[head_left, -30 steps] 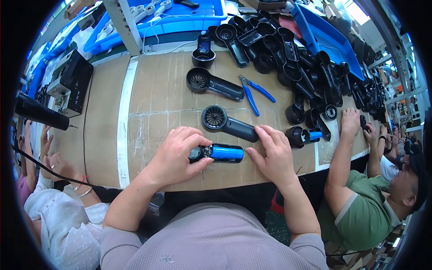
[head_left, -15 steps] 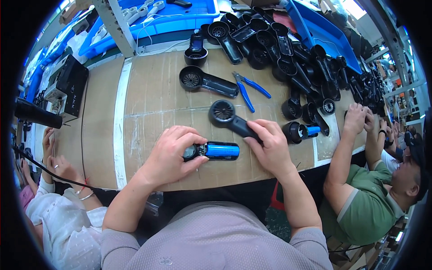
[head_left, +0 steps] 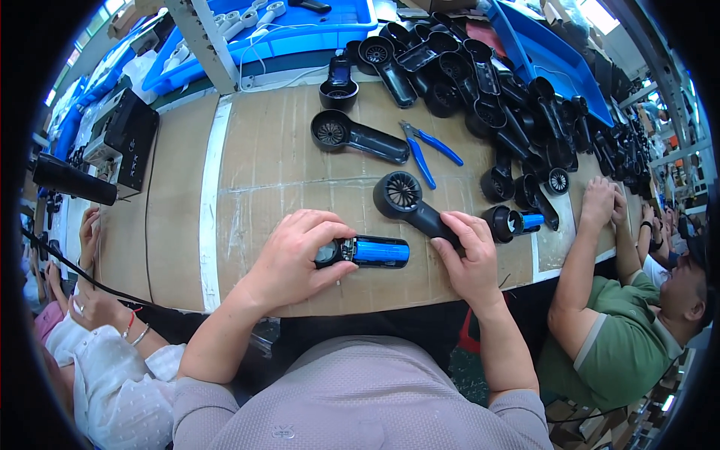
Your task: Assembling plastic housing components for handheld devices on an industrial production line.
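My left hand [head_left: 304,253] is closed around the round end of an opened black handheld fan body [head_left: 328,256]. A blue cylindrical battery [head_left: 382,252] lies in its handle, which points right, low over the cardboard-covered table. In my right hand [head_left: 472,259], thumb and fingers pinch the handle end of a black fan shell [head_left: 426,219]. Its round slotted grille faces up and points away to the left. The two parts are apart. Just right of my right hand lies another fan body [head_left: 501,223] with a blue battery [head_left: 532,221].
Beyond my hands lie blue-handled cutting pliers [head_left: 421,159] and a single fan shell [head_left: 360,139]. Many black shells [head_left: 480,82] are piled at the far right near a blue tray [head_left: 555,60]. A black box-shaped device [head_left: 124,146] stands left. People sit on both sides.
The view has shifted slightly. My right hand has drawn the fan shell a little to the right, away from the body in my left hand. My left hand keeps its grip.
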Demonstrator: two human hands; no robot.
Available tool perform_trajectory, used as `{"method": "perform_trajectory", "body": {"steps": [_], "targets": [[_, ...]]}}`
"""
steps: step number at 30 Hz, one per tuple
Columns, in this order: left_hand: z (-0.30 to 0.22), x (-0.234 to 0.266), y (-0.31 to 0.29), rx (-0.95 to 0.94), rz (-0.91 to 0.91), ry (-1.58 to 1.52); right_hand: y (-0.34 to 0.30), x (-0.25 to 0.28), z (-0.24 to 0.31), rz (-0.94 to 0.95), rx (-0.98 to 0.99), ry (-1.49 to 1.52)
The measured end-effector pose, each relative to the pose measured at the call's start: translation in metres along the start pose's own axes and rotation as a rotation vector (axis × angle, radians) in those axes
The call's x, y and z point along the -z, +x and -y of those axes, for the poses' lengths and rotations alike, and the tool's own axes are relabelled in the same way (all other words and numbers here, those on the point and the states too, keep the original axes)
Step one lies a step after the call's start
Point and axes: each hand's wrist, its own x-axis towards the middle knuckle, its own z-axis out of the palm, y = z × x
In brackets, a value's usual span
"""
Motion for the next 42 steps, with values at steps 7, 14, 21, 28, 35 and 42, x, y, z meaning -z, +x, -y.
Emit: {"method": "perform_trajectory", "body": {"steps": [7, 14, 21, 28, 35, 42], "targets": [[0.002, 0.001, -0.002, -0.004, 0.016, 0.015, -0.004, -0.005, 0.008, -0.037, -0.072, 0.231], [-0.002, 0.001, -0.008, 0.091, -0.058, -0.159, 0.001, -0.014, 0.025, 0.052, 0.136, 0.260], [0.008, -0.002, -0.022, 0.047, -0.214, -0.327, 0.006, -0.025, 0.036, 0.099, 0.212, 0.235], [0.024, 0.001, -0.033, 0.046, -0.086, -0.317, 0.006, -0.030, 0.037, 0.111, 0.230, 0.227], [0.024, 0.003, -0.035, 0.086, -0.083, -0.342, 0.007, -0.032, 0.037, 0.133, 0.230, 0.213], [0.023, 0.004, -0.035, 0.099, -0.072, -0.350, 0.007, -0.033, 0.038, 0.125, 0.225, 0.222]]}}
